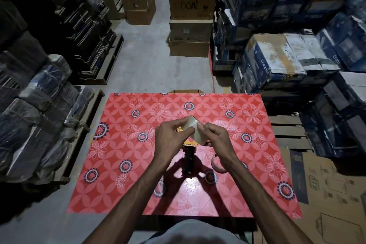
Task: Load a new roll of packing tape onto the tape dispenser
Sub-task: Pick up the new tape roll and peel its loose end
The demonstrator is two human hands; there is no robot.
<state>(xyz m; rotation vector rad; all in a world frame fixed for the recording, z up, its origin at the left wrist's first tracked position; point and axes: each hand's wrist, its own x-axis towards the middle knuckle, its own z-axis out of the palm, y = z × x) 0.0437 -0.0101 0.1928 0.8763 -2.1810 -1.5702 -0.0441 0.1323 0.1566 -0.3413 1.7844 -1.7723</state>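
- Here, the roll of packing tape (pixel 192 129) is held up between both hands, just above the tape dispenser (pixel 189 156), which lies on the red flower-patterned desk (pixel 118 164) with its black handle pointing towards the person.
- The roll looks light and stiff at the core, with a slick outer wrap. It is best held by the flat sides or through the core, since squeezing the glossy face could let it slip.
- The left hand (pixel 172 139) pinches the near-left edge of the roll, thumb and fingers (pixel 187 130) curled round it.
- The right hand (pixel 216 137) grips the right edge the same way, fingertips bent in — possibly picking at the loose tape end, though the view is too dim to tell.
- Both forearms reach straight forward, wrists level and the hands nearly touching.
- A second roll (pixel 217 165) stands on the desk just beside the dispenser's handle, under the right forearm.
- Whether the held roll already sits on the spindle is hidden by the hands.
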